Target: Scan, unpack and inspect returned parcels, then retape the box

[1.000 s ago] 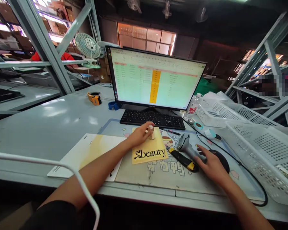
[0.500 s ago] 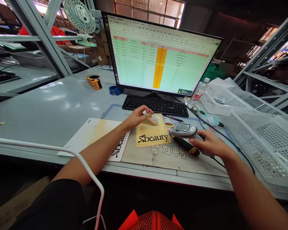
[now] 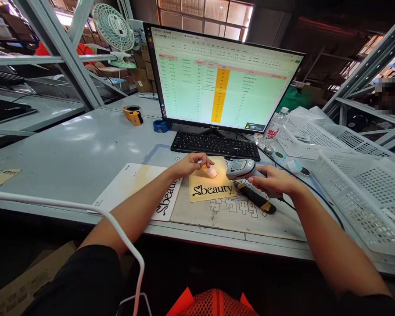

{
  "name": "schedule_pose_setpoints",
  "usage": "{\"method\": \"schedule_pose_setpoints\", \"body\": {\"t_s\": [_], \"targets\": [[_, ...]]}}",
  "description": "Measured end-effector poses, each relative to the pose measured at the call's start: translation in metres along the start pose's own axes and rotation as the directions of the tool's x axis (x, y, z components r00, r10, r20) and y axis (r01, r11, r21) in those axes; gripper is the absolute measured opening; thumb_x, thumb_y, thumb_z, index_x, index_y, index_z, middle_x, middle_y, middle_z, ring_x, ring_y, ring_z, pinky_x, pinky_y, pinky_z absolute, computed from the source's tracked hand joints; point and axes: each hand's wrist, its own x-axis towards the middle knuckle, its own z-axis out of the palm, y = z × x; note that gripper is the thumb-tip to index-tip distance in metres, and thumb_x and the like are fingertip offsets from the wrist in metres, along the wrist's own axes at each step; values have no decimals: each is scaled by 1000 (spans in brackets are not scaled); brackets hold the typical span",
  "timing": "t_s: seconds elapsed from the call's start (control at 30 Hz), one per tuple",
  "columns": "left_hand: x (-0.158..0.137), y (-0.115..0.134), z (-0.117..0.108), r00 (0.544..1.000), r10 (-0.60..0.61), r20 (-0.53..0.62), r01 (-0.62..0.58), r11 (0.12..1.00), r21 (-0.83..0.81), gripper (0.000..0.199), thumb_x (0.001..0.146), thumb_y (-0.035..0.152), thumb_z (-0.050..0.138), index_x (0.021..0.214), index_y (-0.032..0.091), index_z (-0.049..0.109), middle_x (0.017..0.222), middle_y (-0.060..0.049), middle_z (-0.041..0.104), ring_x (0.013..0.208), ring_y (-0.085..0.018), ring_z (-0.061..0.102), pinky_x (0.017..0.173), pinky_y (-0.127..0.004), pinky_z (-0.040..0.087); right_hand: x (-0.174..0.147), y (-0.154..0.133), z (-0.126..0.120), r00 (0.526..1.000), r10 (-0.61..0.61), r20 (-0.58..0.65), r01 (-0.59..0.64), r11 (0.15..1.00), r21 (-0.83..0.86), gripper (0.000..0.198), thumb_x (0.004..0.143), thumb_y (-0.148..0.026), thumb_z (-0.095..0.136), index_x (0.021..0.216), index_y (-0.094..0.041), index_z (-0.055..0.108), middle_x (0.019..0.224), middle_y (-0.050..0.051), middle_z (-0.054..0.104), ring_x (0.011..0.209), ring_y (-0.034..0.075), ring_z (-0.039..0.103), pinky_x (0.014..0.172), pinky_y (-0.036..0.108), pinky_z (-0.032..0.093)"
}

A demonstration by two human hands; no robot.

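The left hand point(image 3: 192, 165): fingers pinched around a small bottle point(image 3: 211, 171), its cap end toward the fingertips and its body leaning down to the right. A warm glow falls on the bottle. Directly below the fingers and bottle lies a yellow card point(image 3: 212, 192) printed "Sbeauty"; contact between bottle and card cannot be determined.

The right hand point(image 3: 272, 181): fingers wrapped around the handle of a grey scanner point(image 3: 241, 169). Its head projects leftward from these fingers, toward the bottle, and stands apart from it. Thumb on the near side of the grip; the far fingers are partly hidden.

Surroundings, by position from the fingers. Just below and left of the right fingers: a utility knife point(image 3: 256, 199), black and yellow, lying flat. Left of and nearer than the left fingers: a white sheet point(image 3: 131, 186), partly covered by the forearm. Beyond both sets of fingers: a black keyboard point(image 3: 213, 145), then a monitor point(image 3: 184, 83) displaying a spreadsheet. Farther off to the left of the left fingers, on the counter point(image 3: 75, 149): a blue roll point(image 3: 160, 126). Well right of the right fingers: a white perforated basket point(image 3: 355, 193).
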Motion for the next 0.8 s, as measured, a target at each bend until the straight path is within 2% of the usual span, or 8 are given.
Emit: {"method": "schedule_pose_setpoints", "body": {"t_s": [0.17, 0.27, 0.33, 0.4, 0.5, 0.67, 0.73, 0.8], "targets": [[-1, 6, -3, 999, -17, -39, 18, 1000, 26, 20, 78, 27, 68, 73, 20, 50, 93, -8, 70, 117, -29, 70, 106, -47, 53, 4, 5, 2, 999, 36, -34, -36, 999, 2, 46, 92, -65, 71, 90, -19, 67, 68, 1, 66, 56, 14, 59, 50, 24, 44], [-7, 15, -20, 972, 20, -235, 24, 982, 186, 7, 80, 25, 59, 80, 19, 56, 97, -7, 72, 106, -25, 70, 97, -39, 54, 2, 22, 8, 987, -3, -159, -8, 997, -72, 49, 95, -65, 66, 108, -18, 73, 81, 5, 74, 69, 20, 68, 59, 28, 51], [-13, 21, -37, 896, 52, -441, 154, 895, 419, 10, 81, 22, 53, 86, 19, 62, 93, -5, 72, 93, -23, 68, 89, -36, 53, 1, 42, 16, 949, -46, -313, -15, 981, -192, 51, 96, -59, 64, 125, -18, 73, 105, 11, 80, 92, 28, 75, 75, 35, 58], [-19, 26, -52, 782, 86, -618, 386, 712, 587, 15, 85, 19, 51, 89, 20, 65, 91, -5, 71, 87, -24, 66, 84, -35, 50, 0, 65, 27, 886, -48, -460, -110, 945, -309, 56, 96, -50, 63, 140, -16, 68, 127, 16, 78, 113, 36, 74, 92, 43, 58], [-24, 26, -67, 649, 104, -754, 619, 505, 602, 17, 88, 14, 50, 87, 20, 66, 101, -9, 74, 97, -29, 67, 84, -37, 48, 1, 96, 49, 815, 16, -579, -293, 873, -389, 62, 99, -45, 57, 152, -12, 59, 139, 21, 73, 124, 40, 72, 103, 49, 56], [-27, 22, -73, 577, 114, -809, 685, 471, 556, 22, 93, 14, 47, 88, 20, 67, 102, -12, 75, 97, -33, 68, 81, -40, 47, -1, 115, 64, 770, 5, -638, -364, 825, -433, 69, 104, -50, 48, 158, -6, 52, 139, 26, 71, 125, 41, 71, 103, 52, 57], [-29, 22, -76, 527, 142, -838, 696, 493, 522, 22, 92, 14, 47, 89, 20, 68, 99, -11, 75, 97, -33, 68, 83, -40, 48, -10, 123, 53, 738, -52, -672, -337, 835, -434, 70, 104, -56, 49, 156, -10, 57, 129, 22, 75, 119, 38, 73, 102, 51, 58], [-33, 23, -82, 448, 192, -873, 684, 556, 473, 23, 90, 12, 47, 86, 20, 67, 92, -9, 74, 95, -32, 68, 85, -39, 48, -24, 138, 34, 681, -142, -719, -290, 848, -443, 67, 102, -61, 50, 147, -14, 65, 127, 19, 76, 119, 36, 72, 106, 51, 56]]}}
